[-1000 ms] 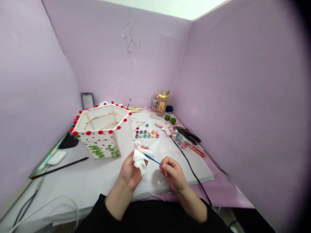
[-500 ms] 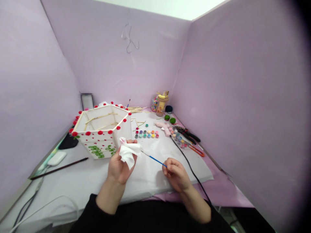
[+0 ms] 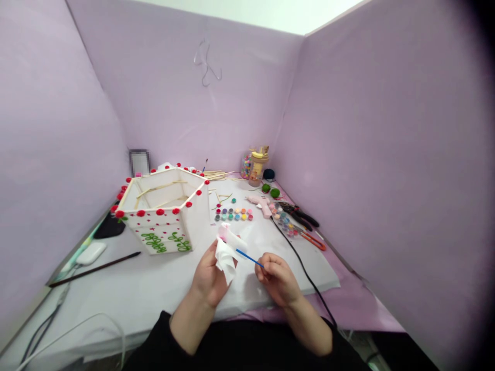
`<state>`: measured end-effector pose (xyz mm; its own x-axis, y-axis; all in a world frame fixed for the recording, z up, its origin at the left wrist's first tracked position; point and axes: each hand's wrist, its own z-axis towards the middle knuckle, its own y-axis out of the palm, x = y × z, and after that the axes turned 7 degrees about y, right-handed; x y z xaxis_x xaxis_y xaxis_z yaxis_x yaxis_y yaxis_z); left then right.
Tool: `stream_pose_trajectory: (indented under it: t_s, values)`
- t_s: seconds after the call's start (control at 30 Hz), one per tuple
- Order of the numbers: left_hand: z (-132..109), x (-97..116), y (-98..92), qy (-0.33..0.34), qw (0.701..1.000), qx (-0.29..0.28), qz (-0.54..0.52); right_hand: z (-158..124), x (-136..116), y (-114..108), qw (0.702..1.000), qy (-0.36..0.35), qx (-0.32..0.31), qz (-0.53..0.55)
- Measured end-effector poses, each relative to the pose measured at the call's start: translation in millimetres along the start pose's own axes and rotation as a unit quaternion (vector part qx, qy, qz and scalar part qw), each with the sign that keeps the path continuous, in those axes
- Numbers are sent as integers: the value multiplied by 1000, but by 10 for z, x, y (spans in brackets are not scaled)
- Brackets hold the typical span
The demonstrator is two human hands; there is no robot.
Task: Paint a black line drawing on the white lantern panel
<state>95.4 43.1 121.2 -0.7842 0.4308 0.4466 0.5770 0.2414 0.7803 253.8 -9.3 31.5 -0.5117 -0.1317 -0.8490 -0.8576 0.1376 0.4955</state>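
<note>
My left hand is closed on a crumpled white tissue that carries a pink stain near its top. Between the fingertips of my right hand is a thin paintbrush with a blue handle. Its tip end points left and is hidden at the tissue. To the left of my hands stands a white box-like lantern with an open top, red beads along its rim and green and red painted marks on its side. Beyond my hands lie two rows of small paint pots.
A pink glue gun with a black cord lies at the right, beside pliers and an orange-handled tool. Jars stand at the back. A dark stick and a white case lie left.
My left hand has moved right with the tissue, up to the brush, whose tip end is now covered. The right hand has barely shifted.
</note>
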Motion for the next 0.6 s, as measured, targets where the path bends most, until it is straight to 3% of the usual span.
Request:
stream_pose_trajectory:
  t_s: [0.33,0.6]
  values:
    - [16,-14,-14,64,997,-49,5,-13,66,29,1000,0,15,7]
    - [79,320,23,112,993,-12,-25,-15,50,-74,999,-9,15,38]
